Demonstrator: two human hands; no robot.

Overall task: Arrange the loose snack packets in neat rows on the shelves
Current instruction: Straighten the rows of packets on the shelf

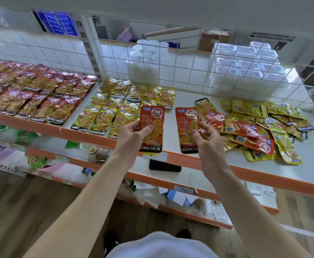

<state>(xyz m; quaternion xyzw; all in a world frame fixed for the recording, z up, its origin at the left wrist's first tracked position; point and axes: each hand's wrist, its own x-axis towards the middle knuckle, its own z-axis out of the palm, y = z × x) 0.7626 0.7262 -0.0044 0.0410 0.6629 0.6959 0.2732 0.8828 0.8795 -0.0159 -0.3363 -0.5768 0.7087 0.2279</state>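
left hand [133, 136] and right hand [208, 144] partly cover their red packets [153, 117] [185, 125].

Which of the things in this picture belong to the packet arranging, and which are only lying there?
Belong to the job: left hand holding the left red packet; right hand holding the right red packet; loose pile; yellow rows; red rows.

Only lying about: black flat object; stacked cups; clear boxes; papers.
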